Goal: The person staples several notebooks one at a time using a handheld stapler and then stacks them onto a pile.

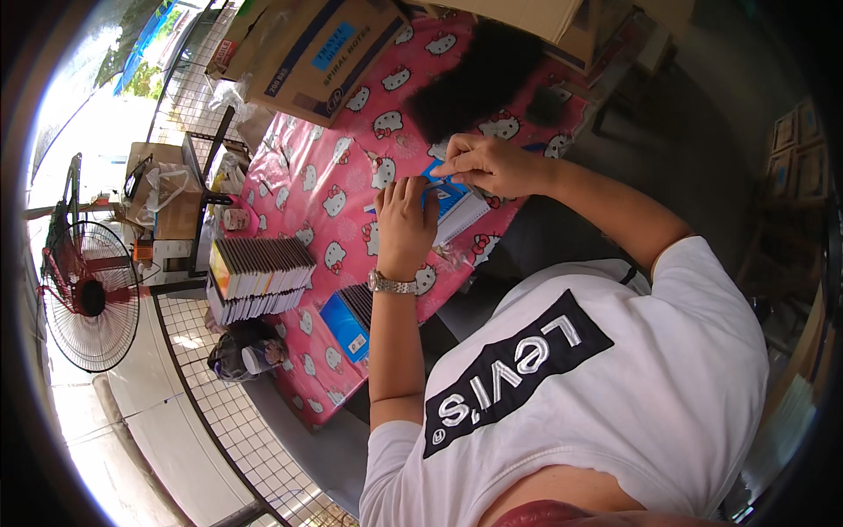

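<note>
A blue-covered notebook (454, 198) lies on the pink table near its front edge, its white page edges facing me; whether it is one or a pile I cannot tell. My left hand (406, 216), with a metal watch at the wrist, lies over the notebook's left side with its fingers stretched out flat. From the right comes my right hand (493, 166), its fingers curled and pinched at the far edge of the blue cover. Anything small between those fingertips is hidden. Left of my left forearm lies a stack of blue notebooks (347, 321).
A long row of notebooks (263, 271) stands at the table's left. Behind sits a large cardboard box (318, 66), with a black mat-like thing (481, 79) to its right. A fan (90, 297) and wire grid (230, 430) are at far left. The table cover (334, 202) is pink and patterned.
</note>
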{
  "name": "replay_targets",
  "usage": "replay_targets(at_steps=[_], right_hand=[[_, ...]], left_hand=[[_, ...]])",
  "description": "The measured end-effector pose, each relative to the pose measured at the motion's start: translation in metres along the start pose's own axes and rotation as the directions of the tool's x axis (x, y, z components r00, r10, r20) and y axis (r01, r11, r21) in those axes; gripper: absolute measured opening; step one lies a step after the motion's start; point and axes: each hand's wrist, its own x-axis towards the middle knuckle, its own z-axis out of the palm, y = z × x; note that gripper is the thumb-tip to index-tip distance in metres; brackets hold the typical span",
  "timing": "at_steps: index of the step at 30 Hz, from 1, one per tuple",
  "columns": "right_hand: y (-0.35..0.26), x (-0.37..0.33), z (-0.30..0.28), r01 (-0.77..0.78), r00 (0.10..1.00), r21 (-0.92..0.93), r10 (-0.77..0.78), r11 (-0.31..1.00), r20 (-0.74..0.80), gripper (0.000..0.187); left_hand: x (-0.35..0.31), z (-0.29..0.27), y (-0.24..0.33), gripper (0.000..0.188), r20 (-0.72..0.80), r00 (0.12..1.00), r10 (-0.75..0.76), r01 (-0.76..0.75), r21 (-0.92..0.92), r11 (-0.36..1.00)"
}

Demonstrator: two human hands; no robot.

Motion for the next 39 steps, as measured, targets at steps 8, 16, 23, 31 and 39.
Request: replay_targets(at_steps=[8,16,23,31,39], right_hand=[[-0.005,0.002,-0.003,-0.142,0.99,0.071,0.14,0.987,0.03,0.03],[-0.045,0.015,-0.012,-0.535,0.845,0.142,0.522,0.833,0.121,0.03],[0.05,0.004,-0.043,-0.512,0.852,0.046,0.514,0.858,-0.102,0.026],[0.124,-0.039,-0.085,-0.395,0.859,-0.613,0.512,0.685,0.019,0.035],[0.007,0.08,-0.051,-0.381,0.656,-0.188,0.408,0.905,0.635,0.041]], left_hand=[[0.0,0.003,0.006,0.02,-0.024,1.0,-0.001,0.002,0.051,0.999],[-0.003,0.009,0.016,0.024,-0.039,0.999,0.022,-0.019,0.073,0.997],[-0.001,0.009,0.014,0.019,-0.075,0.993,0.089,-0.088,0.018,0.996],[-0.016,0.011,0.013,0.025,-0.119,0.985,-0.124,0.143,0.173,0.974],[-0.014,0.002,0.005,0.026,-0.084,0.983,-0.161,0.164,0.026,0.986]])
